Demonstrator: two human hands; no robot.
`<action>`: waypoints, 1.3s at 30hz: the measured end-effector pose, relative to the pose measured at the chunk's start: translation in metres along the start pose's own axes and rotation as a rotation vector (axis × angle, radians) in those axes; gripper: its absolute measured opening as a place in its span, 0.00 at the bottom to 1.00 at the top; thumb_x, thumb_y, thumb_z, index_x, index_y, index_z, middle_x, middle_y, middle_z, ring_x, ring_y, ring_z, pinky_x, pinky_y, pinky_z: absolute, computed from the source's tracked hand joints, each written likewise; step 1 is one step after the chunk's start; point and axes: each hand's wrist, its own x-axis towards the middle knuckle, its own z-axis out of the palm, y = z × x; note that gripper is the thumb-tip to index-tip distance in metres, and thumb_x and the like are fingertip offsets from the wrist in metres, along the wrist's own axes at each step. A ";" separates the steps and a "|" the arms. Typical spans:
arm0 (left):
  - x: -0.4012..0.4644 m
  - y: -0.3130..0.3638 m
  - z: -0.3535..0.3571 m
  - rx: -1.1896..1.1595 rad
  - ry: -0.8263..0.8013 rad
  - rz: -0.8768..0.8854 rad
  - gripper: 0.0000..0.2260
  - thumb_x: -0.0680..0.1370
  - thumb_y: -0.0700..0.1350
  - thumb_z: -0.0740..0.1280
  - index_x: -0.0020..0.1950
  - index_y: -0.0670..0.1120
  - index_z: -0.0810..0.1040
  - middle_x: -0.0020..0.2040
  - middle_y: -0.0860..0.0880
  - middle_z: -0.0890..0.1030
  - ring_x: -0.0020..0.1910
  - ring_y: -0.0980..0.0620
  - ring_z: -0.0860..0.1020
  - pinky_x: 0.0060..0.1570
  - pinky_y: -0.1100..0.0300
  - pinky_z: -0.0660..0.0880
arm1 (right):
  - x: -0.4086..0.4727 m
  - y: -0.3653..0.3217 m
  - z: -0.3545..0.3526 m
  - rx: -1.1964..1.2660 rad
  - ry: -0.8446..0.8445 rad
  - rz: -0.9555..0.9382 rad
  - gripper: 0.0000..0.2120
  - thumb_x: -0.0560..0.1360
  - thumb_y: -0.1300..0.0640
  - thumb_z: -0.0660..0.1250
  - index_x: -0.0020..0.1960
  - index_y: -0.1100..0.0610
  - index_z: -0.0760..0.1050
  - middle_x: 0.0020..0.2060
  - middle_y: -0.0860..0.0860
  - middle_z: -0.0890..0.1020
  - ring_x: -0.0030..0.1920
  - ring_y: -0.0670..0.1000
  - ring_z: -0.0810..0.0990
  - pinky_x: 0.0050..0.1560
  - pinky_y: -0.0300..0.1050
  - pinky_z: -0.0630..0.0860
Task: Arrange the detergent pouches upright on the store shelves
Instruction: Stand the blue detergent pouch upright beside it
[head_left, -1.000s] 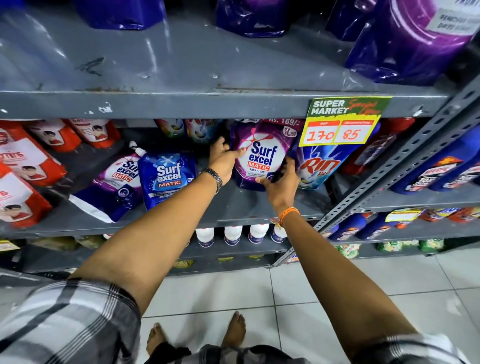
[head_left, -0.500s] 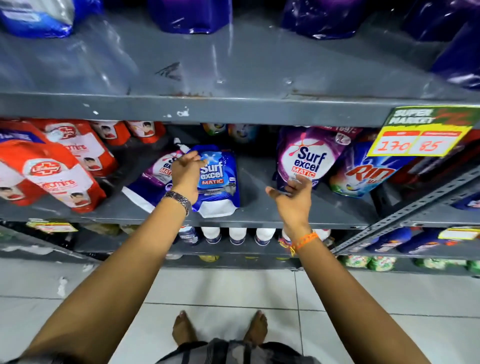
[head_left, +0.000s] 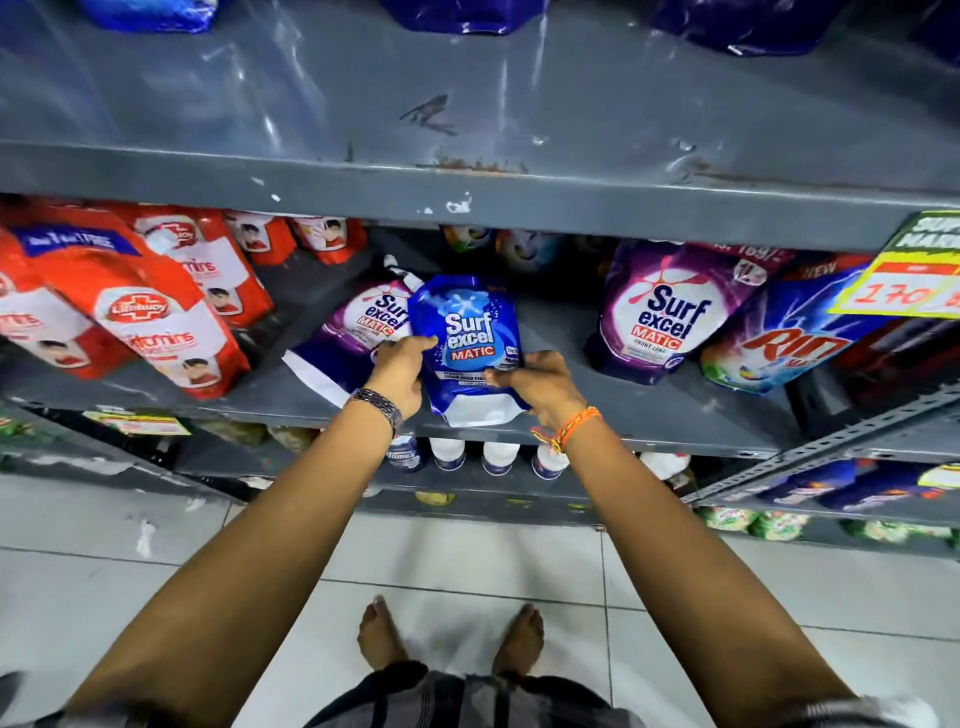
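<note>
A blue Surf Excel Matic pouch (head_left: 470, 338) stands at the front of the grey middle shelf (head_left: 649, 415). My left hand (head_left: 397, 371) grips its left edge and my right hand (head_left: 537, 384) holds its lower right side. Behind it to the left, a purple Surf Excel pouch (head_left: 358, 332) lies tilted on the shelf. Another purple Surf Excel pouch (head_left: 660, 317) stands upright to the right, with a blue Rin pouch (head_left: 779, 348) beside it.
Red Lifebuoy packs (head_left: 145, 317) lean at the left of the same shelf. A yellow price tag (head_left: 909, 291) hangs from the upper shelf edge at right. White bottles (head_left: 498, 457) stand on the shelf below. Bare feet rest on the tiled floor (head_left: 467, 566).
My right hand left the upright purple pouch and moved left onto the blue pouch. Both hands now hold the blue pouch, which stands straighter. The view shifted left.
</note>
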 end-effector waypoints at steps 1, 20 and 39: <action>0.000 -0.002 0.002 -0.013 -0.015 -0.010 0.17 0.77 0.36 0.66 0.66 0.38 0.73 0.53 0.44 0.83 0.38 0.51 0.79 0.20 0.66 0.74 | -0.005 0.001 -0.004 0.004 0.002 0.009 0.17 0.62 0.59 0.83 0.48 0.60 0.84 0.47 0.57 0.88 0.47 0.55 0.88 0.51 0.50 0.85; -0.002 -0.018 0.017 -0.189 -0.104 0.206 0.10 0.77 0.29 0.65 0.52 0.42 0.79 0.48 0.47 0.83 0.44 0.50 0.83 0.41 0.54 0.81 | -0.036 0.009 -0.030 0.060 0.076 -0.229 0.38 0.59 0.72 0.81 0.64 0.61 0.70 0.44 0.50 0.80 0.43 0.45 0.80 0.40 0.37 0.81; 0.031 0.016 0.061 -0.066 -0.224 0.495 0.17 0.75 0.24 0.61 0.62 0.36 0.74 0.54 0.41 0.81 0.45 0.52 0.81 0.51 0.56 0.80 | 0.020 -0.018 -0.012 0.033 0.369 -0.435 0.33 0.63 0.75 0.78 0.63 0.64 0.70 0.51 0.50 0.80 0.49 0.48 0.80 0.42 0.27 0.80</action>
